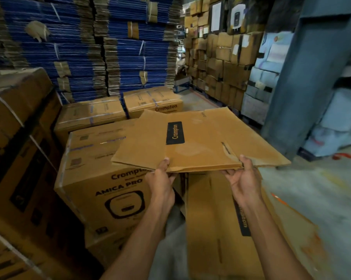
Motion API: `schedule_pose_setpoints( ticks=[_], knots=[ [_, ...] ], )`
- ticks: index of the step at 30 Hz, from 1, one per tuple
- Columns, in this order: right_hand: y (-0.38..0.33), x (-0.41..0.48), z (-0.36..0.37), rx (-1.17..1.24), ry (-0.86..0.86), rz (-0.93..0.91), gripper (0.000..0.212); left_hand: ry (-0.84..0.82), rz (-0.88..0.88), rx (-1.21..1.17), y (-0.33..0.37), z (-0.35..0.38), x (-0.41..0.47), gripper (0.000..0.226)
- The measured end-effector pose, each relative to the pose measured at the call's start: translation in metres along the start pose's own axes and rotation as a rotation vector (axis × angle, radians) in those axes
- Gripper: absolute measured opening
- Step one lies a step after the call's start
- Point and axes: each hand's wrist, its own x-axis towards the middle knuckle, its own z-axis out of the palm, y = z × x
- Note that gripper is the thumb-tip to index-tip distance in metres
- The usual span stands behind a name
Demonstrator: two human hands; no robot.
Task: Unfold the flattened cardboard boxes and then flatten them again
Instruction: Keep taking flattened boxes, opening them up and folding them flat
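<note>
Both hands pinch the near edge of the flattened brown Crompton box.

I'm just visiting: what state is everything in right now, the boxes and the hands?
Held box: flattened, lifted roughly level.
Left hand: gripping its near edge.
Right hand: gripping its near edge.
Cardboard below: lying flat.
AMICA PRO box: closed, taped.
Blue bundles: flattened, tied, stacked.
</note>
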Motion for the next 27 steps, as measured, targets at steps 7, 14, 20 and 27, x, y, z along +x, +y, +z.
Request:
schedule_pose_setpoints(
  ticks=[7, 14, 20, 27],
  knots=[
    [-0.045, -0.003, -0.081, -0.032, 0.081, -0.017, 0.021, -0.028, -0.158, 0.037, -0.080, 0.031, -0.027, 0.036],
    [-0.045, 0.003, -0.128, -0.009, 0.152, 0.013, 0.041, -0.019, -0.211, 0.087, -0.130, 0.029, -0.023, 0.050],
    [-0.002, 0.010, -0.178, -0.036, 0.292, 0.170, 0.024, 0.027, -0.341, 0.224, -0.169, -0.005, -0.012, 0.037],
    [0.049, 0.020, -0.256, -0.136, 0.509, 0.341, 0.037, 0.273, -0.495, 0.270, -0.239, -0.045, -0.008, 0.042]
  ],
)
